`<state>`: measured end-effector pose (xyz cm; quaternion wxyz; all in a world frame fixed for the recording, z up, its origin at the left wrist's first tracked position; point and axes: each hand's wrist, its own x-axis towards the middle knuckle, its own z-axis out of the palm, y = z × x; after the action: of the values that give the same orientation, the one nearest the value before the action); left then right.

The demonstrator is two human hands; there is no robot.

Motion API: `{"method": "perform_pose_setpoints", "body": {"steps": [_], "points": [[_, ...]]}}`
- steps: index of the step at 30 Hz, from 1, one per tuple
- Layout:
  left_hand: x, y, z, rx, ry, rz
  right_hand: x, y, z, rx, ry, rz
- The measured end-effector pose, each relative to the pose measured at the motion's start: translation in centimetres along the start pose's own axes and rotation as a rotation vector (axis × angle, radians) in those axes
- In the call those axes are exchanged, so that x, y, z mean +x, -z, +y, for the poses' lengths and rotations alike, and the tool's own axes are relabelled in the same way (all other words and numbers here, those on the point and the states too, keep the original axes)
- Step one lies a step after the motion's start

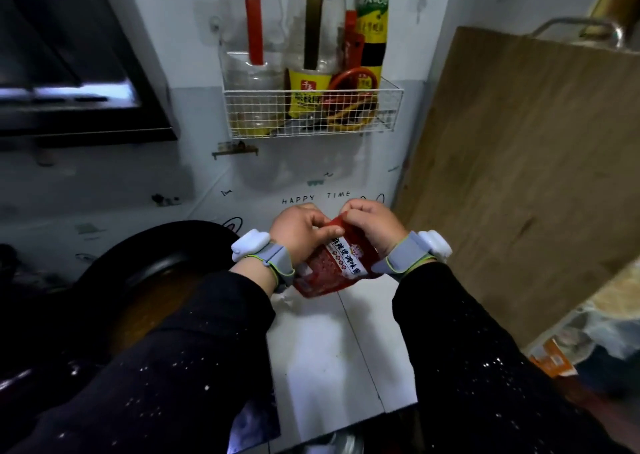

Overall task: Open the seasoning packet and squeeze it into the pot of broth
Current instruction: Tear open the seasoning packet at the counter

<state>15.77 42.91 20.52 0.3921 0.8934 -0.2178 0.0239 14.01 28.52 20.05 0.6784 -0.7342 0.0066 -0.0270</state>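
Note:
A red seasoning packet (337, 263) with a white label hangs in the air above the white counter, held between both hands. My left hand (299, 230) pinches the packet's top edge from the left. My right hand (372, 226) pinches the same top edge from the right, fingers curled tight. Whether the top edge is torn cannot be told; fingers hide it. To the left, a dark pot (152, 266) holds brown broth (156, 306), partly covered by my left sleeve.
A large wooden cutting board (526, 176) leans against the wall on the right. A white wire rack (311, 110) with bottles hangs on the wall above my hands. A white tiled counter (329, 356) lies below. An orange packet (550, 360) sits at the right.

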Motion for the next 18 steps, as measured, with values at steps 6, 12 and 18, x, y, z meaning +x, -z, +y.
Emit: {"method": "perform_pose_setpoints", "body": {"steps": [6,12,18], "points": [[-0.4,1.8,-0.1,0.123,-0.067,-0.052,1.4,-0.5,-1.2,-0.274,0.108,-0.2],[-0.5,3.6,0.2,0.155,-0.037,-0.078,1.8,-0.6,-2.4,-0.243,0.085,-0.288],[-1.1,4.3,0.9,0.146,-0.023,-0.071,1.7,-0.5,-2.8,-0.196,0.086,-0.316]]}}
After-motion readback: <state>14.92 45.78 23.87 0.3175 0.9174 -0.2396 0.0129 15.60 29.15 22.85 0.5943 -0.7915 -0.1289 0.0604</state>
